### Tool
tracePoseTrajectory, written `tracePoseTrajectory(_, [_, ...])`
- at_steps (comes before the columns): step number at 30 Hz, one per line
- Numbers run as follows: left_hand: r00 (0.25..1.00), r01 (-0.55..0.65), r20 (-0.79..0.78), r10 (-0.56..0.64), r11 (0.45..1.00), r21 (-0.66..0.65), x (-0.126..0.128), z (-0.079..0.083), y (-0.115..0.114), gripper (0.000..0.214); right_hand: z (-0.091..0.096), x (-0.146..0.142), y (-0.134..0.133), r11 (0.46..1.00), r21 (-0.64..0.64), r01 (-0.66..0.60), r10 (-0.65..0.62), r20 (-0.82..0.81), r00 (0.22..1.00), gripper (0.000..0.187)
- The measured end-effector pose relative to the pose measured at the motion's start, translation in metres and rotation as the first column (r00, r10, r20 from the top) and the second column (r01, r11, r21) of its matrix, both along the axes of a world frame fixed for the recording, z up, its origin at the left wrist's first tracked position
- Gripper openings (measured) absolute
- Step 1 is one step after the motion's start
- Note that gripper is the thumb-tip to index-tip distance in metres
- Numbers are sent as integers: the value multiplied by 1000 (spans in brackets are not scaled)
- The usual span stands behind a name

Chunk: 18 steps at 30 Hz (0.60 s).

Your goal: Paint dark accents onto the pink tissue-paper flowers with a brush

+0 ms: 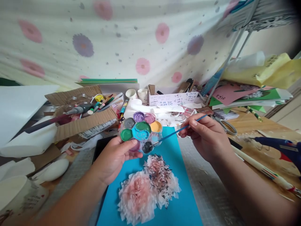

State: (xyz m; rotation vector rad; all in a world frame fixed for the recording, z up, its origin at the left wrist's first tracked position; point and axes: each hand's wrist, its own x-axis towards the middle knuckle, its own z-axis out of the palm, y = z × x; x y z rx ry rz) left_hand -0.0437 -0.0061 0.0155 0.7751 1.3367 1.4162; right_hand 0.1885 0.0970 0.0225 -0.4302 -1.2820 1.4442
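My left hand (115, 157) is closed on a round flower-shaped paint palette (141, 130) with wells of purple, pink, grey, green, blue, yellow and black, held above a blue paper sheet (178, 201). My right hand (204, 136) pinches a thin blue paintbrush (178, 130); its tip rests in the black well at the palette's lower edge. On the blue sheet lie two ruffled tissue-paper flowers: a pink one (137, 196) and one streaked with dark paint (162, 179).
A cardboard box (89, 124) of pens and brushes stands at the left. Paper cups (137, 94) and a written card (174, 99) are behind. A blue glue gun (282, 147), tape roll (227, 125) and stacked coloured papers (246, 94) crowd the right. A white cup (18, 197) sits near left.
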Motion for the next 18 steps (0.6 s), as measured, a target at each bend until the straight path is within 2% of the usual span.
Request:
tracePoseTrajectory(5, [1000,17,-17,-17,1000,-5,0,-2,0,12,-4,3,2,997,68,25,-32,98,995,14])
tracePoseTrajectory(18, [999,30,-25,-30,1000,3,0,-2,-1,14,-5,4,4,997,33,65,-69,169,983,18])
